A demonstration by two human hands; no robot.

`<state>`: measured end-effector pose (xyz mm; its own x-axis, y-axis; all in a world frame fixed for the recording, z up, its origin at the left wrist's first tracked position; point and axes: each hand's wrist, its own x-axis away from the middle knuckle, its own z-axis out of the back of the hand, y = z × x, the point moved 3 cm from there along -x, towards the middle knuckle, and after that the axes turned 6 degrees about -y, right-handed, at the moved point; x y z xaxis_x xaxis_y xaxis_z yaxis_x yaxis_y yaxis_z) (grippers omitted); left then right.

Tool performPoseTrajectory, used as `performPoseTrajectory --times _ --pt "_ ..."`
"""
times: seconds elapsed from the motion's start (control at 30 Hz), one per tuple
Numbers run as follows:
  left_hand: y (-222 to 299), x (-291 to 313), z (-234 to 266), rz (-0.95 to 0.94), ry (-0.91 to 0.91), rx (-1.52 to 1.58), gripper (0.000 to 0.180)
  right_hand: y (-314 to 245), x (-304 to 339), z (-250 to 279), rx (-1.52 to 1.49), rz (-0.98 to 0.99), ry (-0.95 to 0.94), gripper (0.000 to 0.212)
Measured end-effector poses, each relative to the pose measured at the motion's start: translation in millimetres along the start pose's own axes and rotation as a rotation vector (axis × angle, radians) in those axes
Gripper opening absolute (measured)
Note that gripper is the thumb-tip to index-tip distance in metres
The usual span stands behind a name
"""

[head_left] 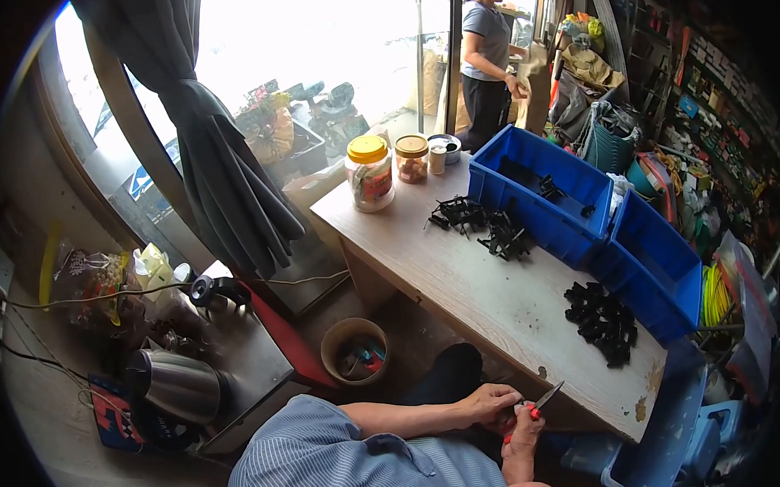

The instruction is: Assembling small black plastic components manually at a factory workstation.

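Note:
My right hand (pixel 522 436) is closed around a pair of scissors (pixel 547 398) with red handles, the metal blades pointing up and away over the near edge of the table. My left hand (pixel 490 404) meets it from the left, its fingers pinched together close to the scissors' handles. What those fingers hold is too small and hidden to make out. Beyond the hands, a pile of small black plastic parts (pixel 601 322) lies on the pale wooden table (pixel 458 268). Farther off, looser black parts (pixel 503 234) are heaped beside a blue bin (pixel 540 198).
A second blue bin (pixel 659 264) stands right of the first. Jars (pixel 370 177) line the far left corner. A waste bin (pixel 354 355) sits on the floor, and a steel kettle (pixel 175 385) on the left cabinet. Another person (pixel 488 56) stands by the doorway.

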<state>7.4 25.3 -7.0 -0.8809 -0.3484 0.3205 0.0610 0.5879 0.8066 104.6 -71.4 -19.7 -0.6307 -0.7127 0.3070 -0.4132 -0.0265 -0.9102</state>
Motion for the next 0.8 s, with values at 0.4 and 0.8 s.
performPoseTrajectory --times 0.4,0.8 --pt "10.3 3.3 -6.2 0.403 0.098 0.422 0.024 -19.5 10.0 -21.9 0.01 -0.032 -0.044 0.009" --pt "-21.8 -16.7 -6.5 0.445 0.157 0.495 0.026 -4.6 13.4 -18.0 0.117 -0.019 0.049 0.016"
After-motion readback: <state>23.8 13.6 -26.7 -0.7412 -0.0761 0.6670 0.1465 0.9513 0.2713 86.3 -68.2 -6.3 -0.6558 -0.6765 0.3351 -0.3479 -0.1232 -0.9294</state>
